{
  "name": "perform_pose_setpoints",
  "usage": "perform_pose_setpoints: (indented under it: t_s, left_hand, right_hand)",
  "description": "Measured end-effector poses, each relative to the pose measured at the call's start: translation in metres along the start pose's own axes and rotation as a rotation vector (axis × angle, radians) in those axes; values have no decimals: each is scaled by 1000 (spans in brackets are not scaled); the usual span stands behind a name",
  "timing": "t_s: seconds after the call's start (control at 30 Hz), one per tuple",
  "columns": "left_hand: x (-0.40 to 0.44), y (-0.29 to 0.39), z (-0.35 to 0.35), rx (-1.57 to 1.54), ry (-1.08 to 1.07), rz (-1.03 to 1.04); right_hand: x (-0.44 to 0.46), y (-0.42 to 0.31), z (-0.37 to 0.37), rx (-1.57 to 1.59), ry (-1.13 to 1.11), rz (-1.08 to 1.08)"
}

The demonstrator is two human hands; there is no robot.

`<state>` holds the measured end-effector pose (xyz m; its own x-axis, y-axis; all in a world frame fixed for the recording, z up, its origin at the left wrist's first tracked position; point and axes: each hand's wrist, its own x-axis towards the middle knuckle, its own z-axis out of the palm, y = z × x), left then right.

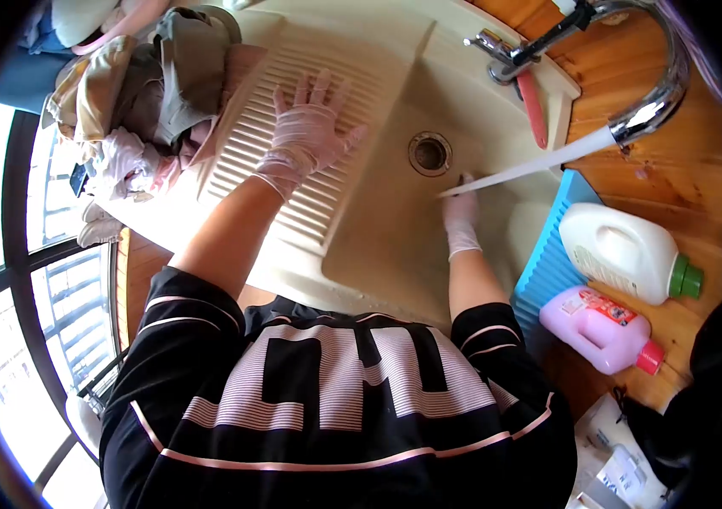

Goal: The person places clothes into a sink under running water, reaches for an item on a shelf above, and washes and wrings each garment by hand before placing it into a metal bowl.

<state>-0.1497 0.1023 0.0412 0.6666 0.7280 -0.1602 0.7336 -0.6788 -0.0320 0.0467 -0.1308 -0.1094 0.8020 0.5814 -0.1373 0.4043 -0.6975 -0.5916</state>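
Observation:
My left hand (308, 134), in a thin translucent glove, lies on the ribbed washboard (246, 161) of the sink with its fingers spread. It holds nothing. Down in the basin (378, 229) is my right hand (461, 212), gloved too, right of the drain (430, 153). A white stream of water (539, 161) crosses in front of its fingertips, so their pose is unclear. The stream pours from a curved chrome faucet (649, 119) at the upper right. A red strip (532, 110) hangs below the faucet's base.
A pile of clothes (183, 76) sits left of the washboard. On the right, a blue ridged washboard (551, 246) stands against the sink, beside a white bottle with a green cap (619, 250) and a pink bottle with a red cap (594, 327). Windows (64, 297) are at far left.

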Motion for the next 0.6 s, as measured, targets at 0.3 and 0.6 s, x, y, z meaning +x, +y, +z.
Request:
perform_pose_setpoints:
  t_s: [0.3,0.6]
  left_hand:
    - [-5,0,-10,-32,129,27]
    - [-3,-2,-6,-50,123,61]
  right_hand:
    - [72,26,23,-146,-240,-119]
    - [64,6,26,-733,-337,-805]
